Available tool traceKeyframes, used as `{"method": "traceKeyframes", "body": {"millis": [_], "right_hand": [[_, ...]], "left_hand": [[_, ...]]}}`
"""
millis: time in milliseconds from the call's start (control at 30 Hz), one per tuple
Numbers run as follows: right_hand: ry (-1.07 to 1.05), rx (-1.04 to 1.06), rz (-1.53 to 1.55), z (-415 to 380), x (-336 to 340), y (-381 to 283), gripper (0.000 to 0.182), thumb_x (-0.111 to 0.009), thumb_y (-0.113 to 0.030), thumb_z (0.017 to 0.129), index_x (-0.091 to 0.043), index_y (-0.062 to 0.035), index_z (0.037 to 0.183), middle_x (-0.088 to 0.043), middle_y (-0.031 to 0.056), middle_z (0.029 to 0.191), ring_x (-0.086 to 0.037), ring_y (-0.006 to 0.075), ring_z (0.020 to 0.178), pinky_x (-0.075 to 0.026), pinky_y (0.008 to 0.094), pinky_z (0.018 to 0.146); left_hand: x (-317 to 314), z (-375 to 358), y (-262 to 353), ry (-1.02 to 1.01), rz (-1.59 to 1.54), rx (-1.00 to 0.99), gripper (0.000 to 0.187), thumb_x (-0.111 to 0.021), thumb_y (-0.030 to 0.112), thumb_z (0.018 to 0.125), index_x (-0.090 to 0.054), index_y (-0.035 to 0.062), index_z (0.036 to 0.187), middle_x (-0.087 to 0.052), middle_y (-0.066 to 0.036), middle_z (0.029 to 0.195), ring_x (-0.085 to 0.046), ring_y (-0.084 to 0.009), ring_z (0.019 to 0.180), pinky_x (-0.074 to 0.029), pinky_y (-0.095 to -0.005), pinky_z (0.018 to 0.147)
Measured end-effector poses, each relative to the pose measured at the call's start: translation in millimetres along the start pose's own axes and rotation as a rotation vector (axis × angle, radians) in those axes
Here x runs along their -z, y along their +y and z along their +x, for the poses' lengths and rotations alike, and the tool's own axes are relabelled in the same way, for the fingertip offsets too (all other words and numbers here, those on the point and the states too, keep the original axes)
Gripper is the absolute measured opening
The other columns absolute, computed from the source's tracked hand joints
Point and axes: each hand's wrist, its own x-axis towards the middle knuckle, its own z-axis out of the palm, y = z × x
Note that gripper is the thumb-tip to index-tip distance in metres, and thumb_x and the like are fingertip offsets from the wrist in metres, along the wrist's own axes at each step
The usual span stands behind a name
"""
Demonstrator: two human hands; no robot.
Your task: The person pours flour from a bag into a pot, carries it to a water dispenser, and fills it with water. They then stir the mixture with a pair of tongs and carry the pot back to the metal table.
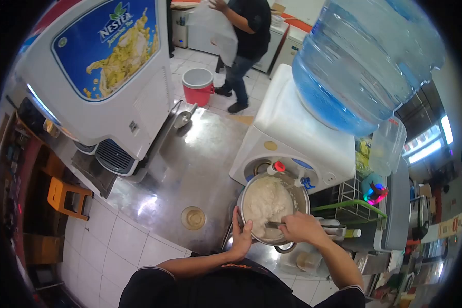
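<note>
At the near side of the white water dispenser (292, 133), on the right, a metal pot (303, 198) is holding thick pale mixture (267, 199). Fingers spread and holding nothing else, the left hand (241, 237) is bracing its near-left wall, while the right hand (302, 227), curled into a fist, is gripping a metal utensil (275, 224) in the mixture. Hard stirring is probably risking a slipping brace and tipped pot, or a rim knocking the red tap (278, 166).

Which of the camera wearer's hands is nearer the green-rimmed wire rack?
Right. The right hand is over the round silver metal pot, on the side towards the green-rimmed wire rack; the left hand holds the pot's opposite side, farther away.
</note>
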Motion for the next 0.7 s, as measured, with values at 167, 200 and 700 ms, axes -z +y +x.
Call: {"method": "traceKeyframes", "body": {"millis": [167,200,700], "right_hand": [[0.194,-0.097,-0.007,-2.1,-16.5,-26.5,0.022,-0.055,-0.021,0.088,-0.068,-0.0039,0.089,-0.069,0.0187,0.082,-0.069,0.0364,0.078,-0.056,0.0454,0.067],[0.277,-0.1,-0.066,-1.5,-22.2,-27.0,0.018,-0.056,-0.017,0.086,-0.068,-0.0048,0.087,-0.069,0.0173,0.08,-0.07,0.0346,0.073,-0.056,0.0442,0.063],[0.619,-0.038,-0.186,13.1,-63.7,-9.0,0.014,-0.058,-0.012,0.082,-0.067,-0.0026,0.087,-0.07,0.0121,0.078,-0.072,0.0257,0.07,-0.057,0.0381,0.056]], "left_hand": [[-0.1,-3.7,1.2,-0.03,0.061,0.025,0.076,-0.053,0.031,0.097,-0.003,0.0228,0.154,-0.028,-0.016,0.15,-0.046,-0.0318,0.126,-0.054,-0.0437,0.09],[-2.5,-3.5,4.1,-0.02,0.026,0.074,0.076,-0.053,0.031,0.097,-0.003,0.0247,0.154,-0.029,-0.016,0.149,-0.046,-0.0322,0.126,-0.054,-0.0453,0.089],[23.7,15.9,-32.0,-0.122,-0.075,0.189,0.076,-0.045,0.048,0.096,0.0,0.0281,0.154,-0.015,-0.012,0.156,-0.031,-0.0386,0.138,-0.042,-0.065,0.096]]}}
